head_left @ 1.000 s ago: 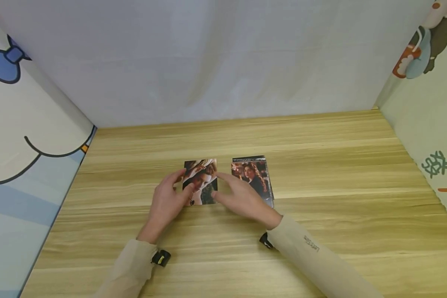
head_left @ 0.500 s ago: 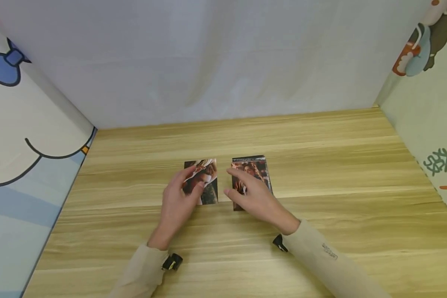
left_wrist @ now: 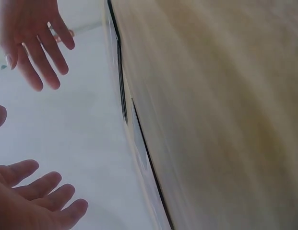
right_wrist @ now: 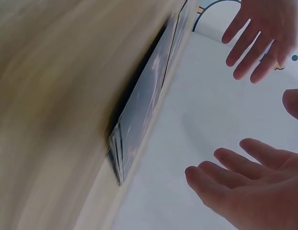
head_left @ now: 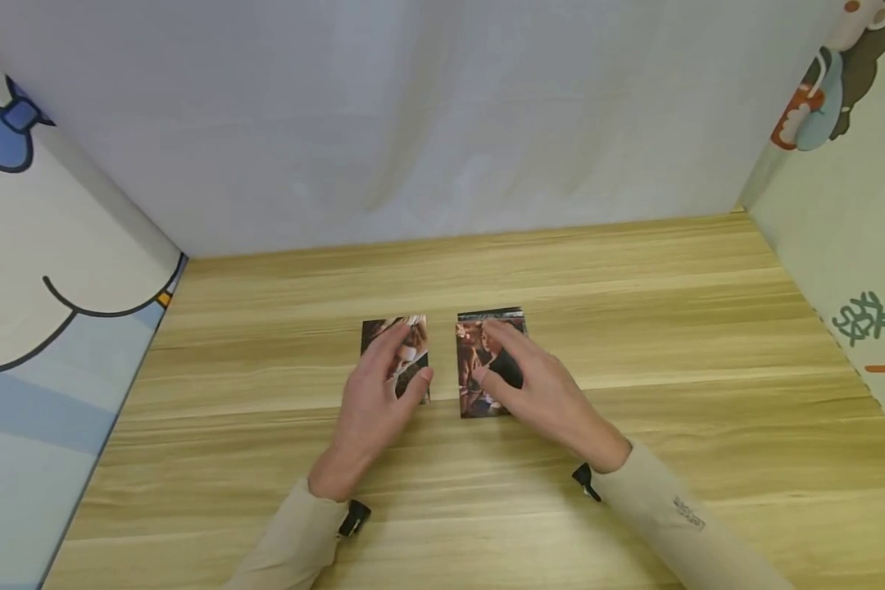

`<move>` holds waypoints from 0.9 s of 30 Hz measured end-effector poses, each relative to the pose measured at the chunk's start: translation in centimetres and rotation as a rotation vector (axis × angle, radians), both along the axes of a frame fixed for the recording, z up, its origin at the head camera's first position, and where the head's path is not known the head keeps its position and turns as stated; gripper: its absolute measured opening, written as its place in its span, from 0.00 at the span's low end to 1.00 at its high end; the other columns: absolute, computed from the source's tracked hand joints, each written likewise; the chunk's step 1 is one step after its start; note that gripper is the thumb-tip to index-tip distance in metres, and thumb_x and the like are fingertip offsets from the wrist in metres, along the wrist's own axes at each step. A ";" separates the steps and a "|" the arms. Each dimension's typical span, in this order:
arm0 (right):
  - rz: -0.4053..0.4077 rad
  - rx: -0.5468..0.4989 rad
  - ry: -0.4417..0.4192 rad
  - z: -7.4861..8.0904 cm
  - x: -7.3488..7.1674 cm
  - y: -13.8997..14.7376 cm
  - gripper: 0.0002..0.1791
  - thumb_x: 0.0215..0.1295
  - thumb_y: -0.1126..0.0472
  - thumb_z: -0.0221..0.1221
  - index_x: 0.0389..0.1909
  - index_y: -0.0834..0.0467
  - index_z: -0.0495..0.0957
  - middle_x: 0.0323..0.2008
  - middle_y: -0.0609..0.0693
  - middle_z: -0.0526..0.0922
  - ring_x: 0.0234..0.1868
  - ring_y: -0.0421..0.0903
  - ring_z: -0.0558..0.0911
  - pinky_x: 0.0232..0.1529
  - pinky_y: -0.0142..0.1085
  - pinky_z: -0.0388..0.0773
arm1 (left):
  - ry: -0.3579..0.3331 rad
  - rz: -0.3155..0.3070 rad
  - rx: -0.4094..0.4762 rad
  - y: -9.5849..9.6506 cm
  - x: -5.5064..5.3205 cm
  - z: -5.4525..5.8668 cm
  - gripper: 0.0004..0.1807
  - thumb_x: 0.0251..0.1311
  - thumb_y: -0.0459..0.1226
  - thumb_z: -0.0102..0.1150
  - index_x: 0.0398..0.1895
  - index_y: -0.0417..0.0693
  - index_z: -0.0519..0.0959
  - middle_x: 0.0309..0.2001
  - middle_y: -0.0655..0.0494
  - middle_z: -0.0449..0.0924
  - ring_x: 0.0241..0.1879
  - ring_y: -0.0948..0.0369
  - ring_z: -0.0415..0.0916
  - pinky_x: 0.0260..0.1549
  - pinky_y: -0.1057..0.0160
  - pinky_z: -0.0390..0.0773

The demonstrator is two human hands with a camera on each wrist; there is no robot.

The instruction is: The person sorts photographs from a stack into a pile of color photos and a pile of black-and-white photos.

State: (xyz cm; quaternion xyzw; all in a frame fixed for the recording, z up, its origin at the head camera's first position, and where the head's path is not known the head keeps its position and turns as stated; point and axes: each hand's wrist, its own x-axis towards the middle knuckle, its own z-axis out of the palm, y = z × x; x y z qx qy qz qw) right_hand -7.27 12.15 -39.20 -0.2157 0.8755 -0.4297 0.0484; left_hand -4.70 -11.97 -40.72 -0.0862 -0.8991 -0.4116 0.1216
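Note:
Two piles of glossy photo cards lie side by side on the wooden table. My left hand (head_left: 376,401) hovers over the left photo card (head_left: 419,340), hiding its lower left part. Above the right photo card stack (head_left: 478,401) hangs my right hand (head_left: 553,397), covering its right side. The right wrist view shows this stack (right_wrist: 141,108) as several layers, slightly uneven at the corner. Fingers of both hands are spread and relaxed, holding nothing. In the left wrist view, a gap separates the left hand (left_wrist: 38,199) from the thin card edge (left_wrist: 141,143).
The wood-grain table (head_left: 442,492) extends around the cards. A pale cloth wall (head_left: 442,123) rises behind it, with cartoon-printed panels at the left (head_left: 66,246) and right (head_left: 841,270). A strip of table separates the two piles.
My right hand has left the left card's edge and moved right over the right stack. The left hand has let go of that card's side and shifted rightward above it. Both piles stay put.

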 end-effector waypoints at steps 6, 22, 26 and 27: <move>-0.011 0.090 0.055 -0.3 0.0 1.0 0.39 0.74 0.44 0.59 0.79 0.58 0.63 0.80 0.56 0.59 0.79 0.58 0.57 0.74 0.62 0.59 | -0.051 -0.030 -0.085 0.7 0.1 0.4 0.40 0.67 0.50 0.61 0.77 0.40 0.65 0.78 0.45 0.61 0.75 0.43 0.61 0.70 0.37 0.64; -0.047 0.184 0.057 -1.1 -0.6 3.7 0.40 0.74 0.47 0.60 0.78 0.64 0.61 0.77 0.65 0.62 0.76 0.64 0.62 0.74 0.62 0.58 | -0.156 -0.078 -0.157 3.0 -0.3 0.5 0.43 0.66 0.54 0.61 0.80 0.48 0.62 0.81 0.49 0.56 0.76 0.45 0.59 0.68 0.33 0.65; -0.055 0.187 0.053 -1.2 -0.9 4.2 0.39 0.74 0.48 0.61 0.77 0.64 0.62 0.75 0.66 0.65 0.74 0.65 0.65 0.73 0.63 0.60 | -0.183 -0.098 -0.146 3.5 -0.4 0.3 0.44 0.67 0.56 0.60 0.81 0.48 0.60 0.81 0.46 0.55 0.76 0.43 0.58 0.69 0.33 0.63; -0.055 0.190 0.052 -1.2 -0.9 4.3 0.39 0.73 0.49 0.62 0.77 0.64 0.63 0.75 0.66 0.65 0.74 0.66 0.65 0.73 0.63 0.61 | -0.191 -0.102 -0.144 3.6 -0.4 0.3 0.44 0.67 0.56 0.60 0.81 0.49 0.60 0.81 0.45 0.55 0.76 0.42 0.57 0.69 0.32 0.62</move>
